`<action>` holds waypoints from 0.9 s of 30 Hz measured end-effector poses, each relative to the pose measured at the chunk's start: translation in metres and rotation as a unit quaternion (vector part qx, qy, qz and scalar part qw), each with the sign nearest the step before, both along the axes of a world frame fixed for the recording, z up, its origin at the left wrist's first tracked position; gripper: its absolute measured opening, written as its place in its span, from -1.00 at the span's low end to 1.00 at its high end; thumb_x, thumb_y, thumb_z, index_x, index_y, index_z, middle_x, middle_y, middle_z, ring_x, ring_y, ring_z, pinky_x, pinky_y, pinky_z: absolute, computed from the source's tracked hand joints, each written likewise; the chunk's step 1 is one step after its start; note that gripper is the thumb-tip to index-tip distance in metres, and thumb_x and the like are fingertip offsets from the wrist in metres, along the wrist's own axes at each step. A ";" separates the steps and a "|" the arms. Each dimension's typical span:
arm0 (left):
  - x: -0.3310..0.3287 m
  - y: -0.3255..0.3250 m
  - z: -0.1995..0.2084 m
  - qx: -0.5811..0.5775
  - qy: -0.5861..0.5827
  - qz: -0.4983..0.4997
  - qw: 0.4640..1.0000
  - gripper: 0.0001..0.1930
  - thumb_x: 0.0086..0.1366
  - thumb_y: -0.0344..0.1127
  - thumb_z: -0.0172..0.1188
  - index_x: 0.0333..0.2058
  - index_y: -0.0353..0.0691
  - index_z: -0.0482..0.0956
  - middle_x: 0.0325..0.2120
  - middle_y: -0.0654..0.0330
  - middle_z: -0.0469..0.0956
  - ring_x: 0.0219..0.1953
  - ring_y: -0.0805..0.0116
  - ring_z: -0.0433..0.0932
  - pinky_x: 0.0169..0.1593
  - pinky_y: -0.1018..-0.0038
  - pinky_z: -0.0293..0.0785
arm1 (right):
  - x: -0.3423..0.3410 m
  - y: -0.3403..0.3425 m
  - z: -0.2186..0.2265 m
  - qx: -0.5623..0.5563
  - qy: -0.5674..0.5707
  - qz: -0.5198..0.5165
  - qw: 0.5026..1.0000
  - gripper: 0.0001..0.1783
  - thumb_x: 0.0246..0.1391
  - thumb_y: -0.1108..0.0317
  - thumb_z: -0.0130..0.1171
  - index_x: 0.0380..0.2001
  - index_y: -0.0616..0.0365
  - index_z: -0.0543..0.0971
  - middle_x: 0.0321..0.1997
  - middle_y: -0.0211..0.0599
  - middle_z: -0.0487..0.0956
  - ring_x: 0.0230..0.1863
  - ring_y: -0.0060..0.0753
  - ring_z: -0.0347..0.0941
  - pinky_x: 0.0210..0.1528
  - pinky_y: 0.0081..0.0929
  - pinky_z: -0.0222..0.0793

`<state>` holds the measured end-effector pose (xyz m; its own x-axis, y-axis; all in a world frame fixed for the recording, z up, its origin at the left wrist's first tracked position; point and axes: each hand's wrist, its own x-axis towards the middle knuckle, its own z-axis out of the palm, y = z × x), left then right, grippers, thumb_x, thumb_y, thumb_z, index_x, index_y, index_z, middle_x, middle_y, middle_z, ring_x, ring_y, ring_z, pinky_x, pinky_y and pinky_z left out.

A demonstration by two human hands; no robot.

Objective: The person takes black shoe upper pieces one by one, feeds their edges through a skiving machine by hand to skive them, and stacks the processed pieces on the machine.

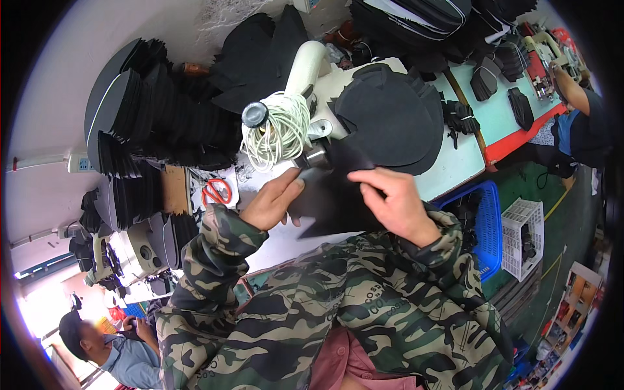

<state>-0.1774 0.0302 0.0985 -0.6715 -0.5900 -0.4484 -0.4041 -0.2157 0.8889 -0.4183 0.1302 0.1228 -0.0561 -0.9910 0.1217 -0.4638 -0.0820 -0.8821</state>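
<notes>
A black flat sheet piece (335,205), blurred by motion, is between my two hands in front of a cream machine (305,68). My left hand (273,200) is closed with thumb and fingers at the sheet's left edge. At its right side my right hand (400,205) grips the sheet, index finger bent over it. A metal cylinder (316,156) on the machine sits just beyond the sheet. White cable (279,136) hangs coiled on the machine. To the right, a stack of rounded black pieces (387,117) rests on the machine's white table.
Tied stacks of black pieces (140,110) stand at the left, with red-handled scissors (216,192) nearer. A blue basket (489,227) and a white crate (523,240) stand at the right. One person (107,351) is at lower left, another (578,123) at far right.
</notes>
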 end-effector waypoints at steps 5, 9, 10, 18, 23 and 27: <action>0.012 0.002 -0.006 0.036 -0.038 -0.109 0.993 -0.55 0.47 -0.11 -0.17 0.12 -0.36 0.36 -0.42 0.14 0.53 -0.54 0.43 0.62 -0.61 0.60 0.38 | -0.012 -0.002 0.003 -0.048 0.005 -0.110 0.993 -0.77 0.04 0.61 0.13 -0.20 0.26 0.60 -0.36 -0.11 0.60 -0.41 -0.28 0.56 -0.33 -0.48 0.42; 0.004 -0.008 -0.014 0.110 -0.050 -0.070 0.990 -0.58 0.49 -0.13 -0.20 0.05 -0.39 0.38 -0.38 0.07 0.59 -0.57 0.39 0.62 -0.63 0.64 0.37 | -0.009 -0.002 -0.009 -0.084 0.025 -0.154 0.984 -0.75 0.03 0.61 0.13 -0.17 0.26 0.60 -0.31 -0.07 0.62 -0.33 -0.22 0.60 -0.26 -0.45 0.45; 0.006 -0.011 -0.015 0.113 -0.044 -0.034 0.992 -0.60 0.49 -0.15 -0.18 0.00 -0.39 0.40 -0.44 0.09 0.59 -0.57 0.39 0.62 -0.63 0.64 0.37 | -0.003 -0.005 -0.012 -0.082 0.028 -0.155 0.984 -0.74 0.03 0.60 0.14 -0.16 0.26 0.60 -0.30 -0.07 0.63 -0.33 -0.22 0.60 -0.26 -0.44 0.46; -0.004 -0.015 -0.011 -0.061 -0.155 0.012 0.986 -0.72 0.40 -0.34 -0.07 -0.34 -0.45 0.51 -0.71 0.14 0.51 -0.78 0.43 0.49 -0.71 0.54 0.35 | 0.014 -0.010 -0.016 -0.062 0.010 -0.107 0.992 -0.66 -0.02 0.56 0.18 -0.10 0.27 0.56 -0.36 -0.03 0.57 -0.42 -0.08 0.52 -0.34 -0.36 0.42; -0.020 -0.015 -0.012 -0.097 -0.134 0.097 0.981 -0.72 0.39 -0.32 -0.02 -0.39 -0.46 0.50 -0.76 0.15 0.48 -0.83 0.42 0.43 -0.73 0.47 0.32 | 0.010 -0.030 -0.011 -0.106 0.034 -0.129 0.985 -0.67 -0.01 0.55 0.15 -0.10 0.30 0.56 -0.26 0.04 0.59 -0.35 -0.03 0.54 -0.25 -0.33 0.44; -0.019 -0.008 -0.024 -0.097 -0.095 0.088 0.987 -0.71 0.40 -0.31 -0.03 -0.44 -0.42 0.44 -0.75 0.13 0.47 -0.84 0.42 0.41 -0.75 0.50 0.27 | -0.020 -0.013 0.020 -0.057 0.021 -0.096 0.993 -0.66 0.05 0.59 0.09 -0.06 0.27 0.55 -0.24 0.02 0.60 -0.32 -0.18 0.58 -0.25 -0.43 0.45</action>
<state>-0.1968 0.0224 0.0742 -0.4653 -0.7775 -0.4232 -0.5380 -0.1312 0.8327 -0.4387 0.1172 0.1425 -0.2355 -0.9419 0.2394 -0.5170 -0.0872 -0.8515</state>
